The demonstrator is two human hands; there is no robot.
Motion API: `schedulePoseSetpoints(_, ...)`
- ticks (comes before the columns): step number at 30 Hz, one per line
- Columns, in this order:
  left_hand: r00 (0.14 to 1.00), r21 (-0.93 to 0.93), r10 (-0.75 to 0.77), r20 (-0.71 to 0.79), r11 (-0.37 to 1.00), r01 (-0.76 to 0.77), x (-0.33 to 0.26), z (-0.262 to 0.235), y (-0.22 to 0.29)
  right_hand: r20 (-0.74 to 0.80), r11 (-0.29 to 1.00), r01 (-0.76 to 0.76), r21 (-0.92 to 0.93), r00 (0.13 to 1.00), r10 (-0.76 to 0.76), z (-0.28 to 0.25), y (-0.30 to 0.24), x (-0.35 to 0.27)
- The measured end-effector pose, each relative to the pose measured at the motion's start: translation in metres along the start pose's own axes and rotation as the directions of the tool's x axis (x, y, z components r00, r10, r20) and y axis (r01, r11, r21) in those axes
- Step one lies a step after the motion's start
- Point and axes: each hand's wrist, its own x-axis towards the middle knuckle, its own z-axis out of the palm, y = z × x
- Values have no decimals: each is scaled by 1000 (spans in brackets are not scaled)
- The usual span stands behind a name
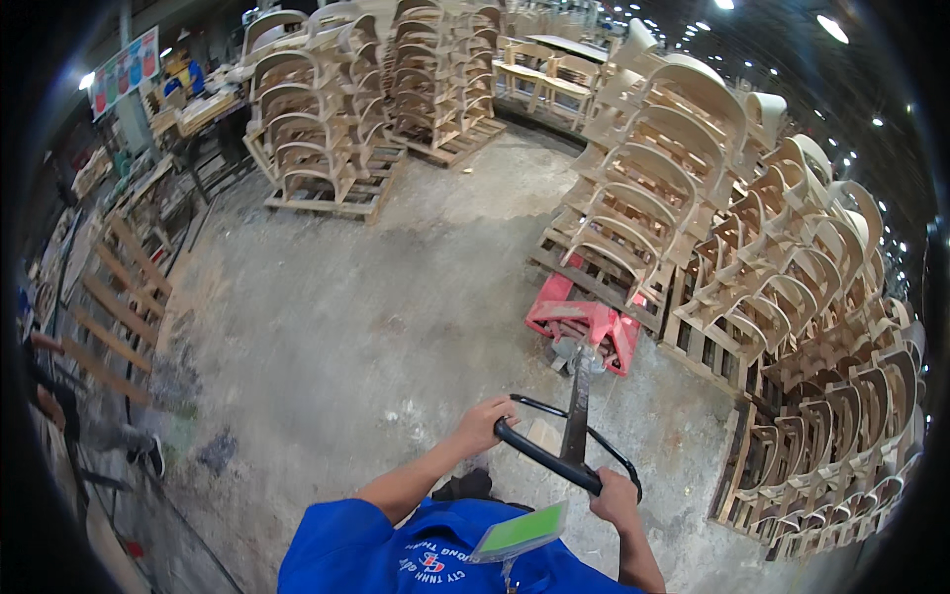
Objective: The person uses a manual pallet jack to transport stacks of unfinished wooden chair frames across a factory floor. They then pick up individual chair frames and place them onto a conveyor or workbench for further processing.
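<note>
We see bare concrete floor (346,327) open across the middle and left of the frame, hemmed by stacked wooden chair frames (693,198) at right and top. Low and right of centre, our left hand (485,421) and right hand (616,498) each wrap closed around the black loop handle (554,457) of the red pallet jack (584,322), its forks under the nearest stack's pallet (594,282)

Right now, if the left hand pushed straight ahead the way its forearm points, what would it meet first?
The left hand grips the black loop handle of the red pallet jack. Straight on lies the jack's body, then the pallet of stacked wooden chair frames. Depth is unclear, so the line may pass just left of the jack.
</note>
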Motion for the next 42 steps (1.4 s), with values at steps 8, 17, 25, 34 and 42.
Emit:
schedulePoseSetpoints(8,993,-44,91,-70,995,-95,-39,-15,7,-9,998,-11,-62,1000,11,17,-22,-34)
schedulePoseSetpoints(17,992,-62,-41,-118,998,33,-66,-78,-2,91,997,-73,-13,993,74,-3,-115,-73)
schedulePoseSetpoints(25,992,-74,88,-93,993,-95,-72,-186,-28,157,984,-176,-19,972,177,-6,-242,-102)
schedulePoseSetpoints(34,976,-160,217,-34,962,-219,-85,-282,-56,116,978,-207,-25,971,208,0,-366,-139)
schedulePoseSetpoints(42,967,-386,248,61,899,-206,-74,-327,-42,-124,981,-185,53,974,190,-27,-414,-177)
